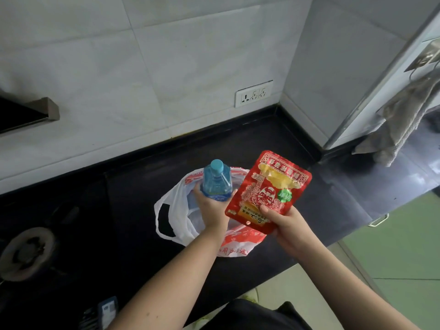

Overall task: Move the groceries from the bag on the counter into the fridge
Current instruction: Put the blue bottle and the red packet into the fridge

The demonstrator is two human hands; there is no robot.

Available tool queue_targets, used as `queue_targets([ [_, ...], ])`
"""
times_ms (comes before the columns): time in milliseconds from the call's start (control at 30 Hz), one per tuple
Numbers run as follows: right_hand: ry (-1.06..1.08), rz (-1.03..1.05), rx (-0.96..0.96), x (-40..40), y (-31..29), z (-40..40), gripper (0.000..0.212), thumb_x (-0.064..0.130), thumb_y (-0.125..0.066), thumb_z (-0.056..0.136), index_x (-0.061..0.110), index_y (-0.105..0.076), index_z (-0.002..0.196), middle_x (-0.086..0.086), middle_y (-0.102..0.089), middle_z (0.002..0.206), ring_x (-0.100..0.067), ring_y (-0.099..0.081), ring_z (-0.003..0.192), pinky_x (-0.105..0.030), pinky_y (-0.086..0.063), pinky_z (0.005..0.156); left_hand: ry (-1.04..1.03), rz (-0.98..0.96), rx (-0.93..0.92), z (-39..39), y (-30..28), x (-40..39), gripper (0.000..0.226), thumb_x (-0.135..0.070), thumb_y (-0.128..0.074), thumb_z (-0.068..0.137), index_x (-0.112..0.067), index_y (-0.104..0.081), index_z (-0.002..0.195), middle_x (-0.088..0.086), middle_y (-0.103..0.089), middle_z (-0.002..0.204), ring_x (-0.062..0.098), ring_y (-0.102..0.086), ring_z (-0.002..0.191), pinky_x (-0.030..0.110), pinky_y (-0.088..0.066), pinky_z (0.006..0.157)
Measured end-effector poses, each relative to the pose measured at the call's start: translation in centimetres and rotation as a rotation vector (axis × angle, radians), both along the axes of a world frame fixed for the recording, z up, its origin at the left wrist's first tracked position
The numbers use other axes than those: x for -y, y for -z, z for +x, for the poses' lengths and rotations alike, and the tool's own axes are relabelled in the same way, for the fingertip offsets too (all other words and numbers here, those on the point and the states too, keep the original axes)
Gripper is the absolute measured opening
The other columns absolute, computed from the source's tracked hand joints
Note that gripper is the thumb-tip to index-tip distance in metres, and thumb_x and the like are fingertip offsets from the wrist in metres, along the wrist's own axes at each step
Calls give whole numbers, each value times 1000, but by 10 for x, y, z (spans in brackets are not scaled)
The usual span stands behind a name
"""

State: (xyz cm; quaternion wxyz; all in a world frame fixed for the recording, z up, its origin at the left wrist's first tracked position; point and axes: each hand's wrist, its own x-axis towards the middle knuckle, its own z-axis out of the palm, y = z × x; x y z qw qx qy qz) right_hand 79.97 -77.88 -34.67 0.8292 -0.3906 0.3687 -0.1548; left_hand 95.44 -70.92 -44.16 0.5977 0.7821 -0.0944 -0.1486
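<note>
A white plastic bag (175, 217) with red print lies open on the black counter (119, 194). My left hand (212, 208) grips a blue water bottle (217, 181) with a light blue cap, held upright just above the bag's mouth. My right hand (284, 222) holds a red foil food pouch (267, 190) by its lower edge, to the right of the bottle and above the bag. Whatever else the bag holds is hidden by my arms. The fridge is not in view.
A gas burner (26, 251) sits at the counter's left. A wall socket (253, 93) is on the tiled wall behind. A grey cloth (402, 120) hangs from a hook on the white cabinet at the right. Green floor lies to the lower right.
</note>
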Motion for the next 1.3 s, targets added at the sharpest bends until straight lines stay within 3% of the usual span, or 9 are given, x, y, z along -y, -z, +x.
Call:
queue_targets([
  [67,36,-4,-50,-2,-2,2,51,15,-73,73,11,-55,120,-9,-72,111,-29,-68,103,-46,-55,86,-16,46,57,1,1,-1,77,-54,-76,72,-25,-36,131,7,-60,119,25,-65,106,38,-59,81],
  [167,71,3,-105,-4,-4,4,53,14,-75,74,10,-54,122,-10,-72,111,-30,-70,100,-53,-53,90,-15,39,77,2,-5,-1,83,-38,-89,63,-28,-35,125,0,-59,115,16,-64,101,24,-59,77],
  [300,142,44,-144,-4,-8,3,33,18,-70,83,13,-58,114,-7,-74,104,-27,-72,92,-44,-57,75,29,5,55,10,-21,-8,67,-27,-86,70,-21,-42,119,-3,-61,111,10,-64,97,9,-51,66],
  [533,187,77,-115,3,-20,0,35,20,-65,87,9,-58,120,-12,-73,108,-32,-71,95,-46,-59,76,194,-195,81,30,-75,-35,73,-41,-85,67,-20,-48,127,-6,-64,119,8,-63,108,29,-56,84],
  [733,144,-27,-165,10,-40,-6,30,24,-65,88,13,-58,115,-7,-75,101,-27,-73,89,-39,-61,67,279,-551,-142,34,-120,-72,67,-29,-79,73,-9,-49,129,14,-62,124,27,-61,115,42,-52,91],
  [833,107,-56,-183,4,-46,-4,29,24,-65,87,13,-59,113,-6,-76,97,-26,-74,84,-35,-60,59,311,-698,-335,35,-138,-90,75,-39,-79,72,-4,-50,131,18,-62,122,34,-61,113,47,-51,92],
  [1033,8,-166,-211,-8,-58,-1,46,26,-71,77,13,-58,119,-11,-73,106,-30,-73,89,-38,-60,65,275,-743,-570,30,-168,-130,65,-55,-58,85,-14,-52,135,18,-59,133,35,-59,118,45,-53,88],
  [1167,-102,-190,-211,-25,-64,15,49,26,-72,78,13,-56,123,-12,-72,110,-36,-70,96,-51,-54,83,310,-838,-616,31,-184,-153,51,-55,-43,90,-19,-66,118,10,-68,115,28,-65,105,43,-54,84],
  [1300,-151,-206,-207,-46,-70,39,50,28,-73,76,15,-56,121,-14,-72,107,-39,-70,93,-56,-52,87,353,-937,-625,41,-190,-179,55,-59,-54,84,-20,-66,121,7,-67,118,25,-63,110,42,-52,90],
])
